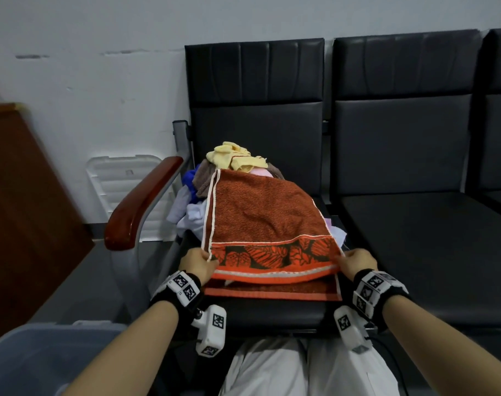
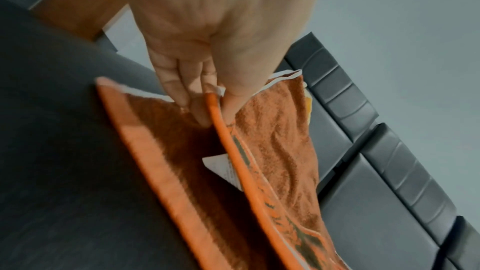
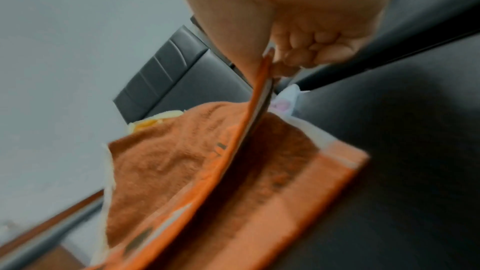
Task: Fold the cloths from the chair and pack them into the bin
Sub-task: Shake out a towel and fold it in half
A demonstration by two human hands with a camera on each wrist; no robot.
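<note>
Orange towel (image 1: 268,221) draped over cloth pile (image 1: 212,181) on chair seat (image 1: 272,310), pinched by left hand (image 1: 199,264) and right hand (image 1: 356,261). White label (image 2: 221,166) seen only from left wrist. Bin (image 1: 29,364) at seven o'clock.

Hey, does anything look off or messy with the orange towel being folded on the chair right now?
Nothing looks damaged. The orange towel is draped over the unfolded cloth pile, so it humps instead of lying flat. The left hand and right hand pinch its upper edge, held above the lower edge.
</note>
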